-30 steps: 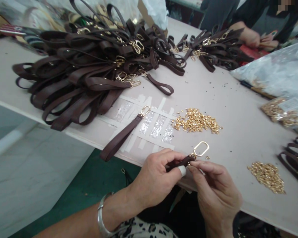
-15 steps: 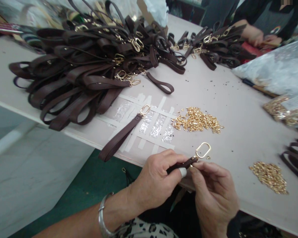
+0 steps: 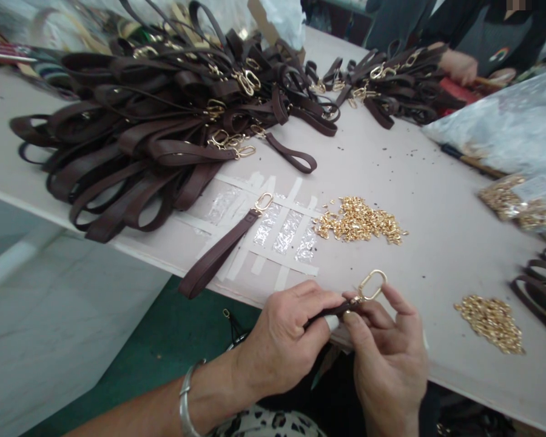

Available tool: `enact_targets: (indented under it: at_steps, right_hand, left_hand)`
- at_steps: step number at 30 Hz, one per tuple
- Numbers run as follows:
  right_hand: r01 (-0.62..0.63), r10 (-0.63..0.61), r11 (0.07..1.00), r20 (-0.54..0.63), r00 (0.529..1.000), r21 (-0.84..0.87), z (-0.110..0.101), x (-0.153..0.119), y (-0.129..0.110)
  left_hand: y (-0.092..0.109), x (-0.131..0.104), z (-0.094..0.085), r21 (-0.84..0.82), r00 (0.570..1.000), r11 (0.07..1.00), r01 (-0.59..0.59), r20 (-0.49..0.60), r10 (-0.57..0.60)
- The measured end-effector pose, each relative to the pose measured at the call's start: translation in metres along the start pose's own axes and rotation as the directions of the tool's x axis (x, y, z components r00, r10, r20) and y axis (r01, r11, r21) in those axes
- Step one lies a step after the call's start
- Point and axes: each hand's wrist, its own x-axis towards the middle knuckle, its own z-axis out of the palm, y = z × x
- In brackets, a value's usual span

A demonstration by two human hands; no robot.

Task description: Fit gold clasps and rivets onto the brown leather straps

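Note:
Just over the table's front edge, a dark brown wrist strap (image 3: 324, 314) with a gold oval clip (image 3: 372, 285) is held between both hands. My left hand (image 3: 291, 337) is closed around the strap, a white covering on its thumb. My right hand (image 3: 386, 346) pinches the strap's end near the clip with thumb and fingers, its index finger stretched up by the clip. Any small part under the right thumb is mostly hidden. Left of the hands lies another brown wrist strap (image 3: 221, 252), its clip on the taped patch. Beyond the hands is a pile of small gold fittings (image 3: 359, 220).
A big heap of brown straps (image 3: 131, 145) covers the table's left and back. A second gold pile (image 3: 490, 323) lies at right, near a plastic bag of fittings (image 3: 516, 197) and more straps (image 3: 539, 291). Across the table a co-worker's hand (image 3: 457, 65) holds something.
My right index finger has lifted and stretched toward the clip, while the thumb stays at the strap end. The strap end and clip have shifted slightly downward. The co-worker's hands have moved a little.

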Motion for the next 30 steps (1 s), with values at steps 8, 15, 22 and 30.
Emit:
enact_targets:
  at_steps: [8,15,22,30]
  right_hand:
    - [-0.117,0.112,0.988,0.06,0.992,0.097,-0.004,0.01,0.005]
    - [-0.136,0.116,0.969,0.107,0.987,0.206,-0.014,-0.007,0.011]
    - [0.161,-0.134,0.98,0.212,0.968,-0.114,-0.018,-0.022,0.006]
    - [0.3,-0.262,0.924,0.18,0.948,-0.237,-0.017,-0.024,-0.001]
  left_hand:
    - [0.007,0.007,0.001,0.026,0.991,0.991,0.135,0.01,-0.135]
    - [0.019,0.008,0.0,-0.182,0.946,0.928,0.325,0.082,-0.315]
    - [0.023,-0.003,0.001,-0.063,0.962,0.963,0.262,0.098,-0.255]
    - [0.02,-0.01,0.015,0.058,0.982,0.98,0.188,-0.034,-0.186]
